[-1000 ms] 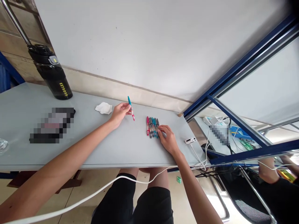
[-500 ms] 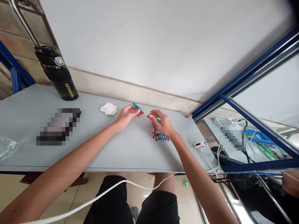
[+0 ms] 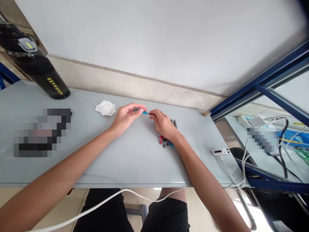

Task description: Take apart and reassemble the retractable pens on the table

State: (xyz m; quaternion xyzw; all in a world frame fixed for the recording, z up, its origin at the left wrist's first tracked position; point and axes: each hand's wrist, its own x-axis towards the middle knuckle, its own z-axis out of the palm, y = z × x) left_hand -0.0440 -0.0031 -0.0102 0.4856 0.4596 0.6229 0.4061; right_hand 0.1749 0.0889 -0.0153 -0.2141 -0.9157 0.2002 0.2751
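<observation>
A teal pen (image 3: 144, 112) lies across the gap between my two hands over the middle of the desk. My left hand (image 3: 125, 116) pinches its teal part between thumb and fingers. The fingertips of my right hand (image 3: 164, 122) are closed at the pen's other, thin end, which they hide. Under and beside my right hand lies a bunch of pens (image 3: 164, 142), red, black and teal, partly covered by the hand.
A crumpled white tissue (image 3: 105, 108) lies left of my left hand. Further left are a black bottle (image 3: 45, 75) and a blurred-out dark object (image 3: 44, 132). On the right sit a white plug-like device (image 3: 220, 151) with cables and a small container (image 3: 206, 113). A white cable (image 3: 120, 192) crosses in front.
The pen has turned from steeply slanted to nearly level, and more of it is hidden in my hands. My right hand has closed around its thin end. The camera view has shifted.
</observation>
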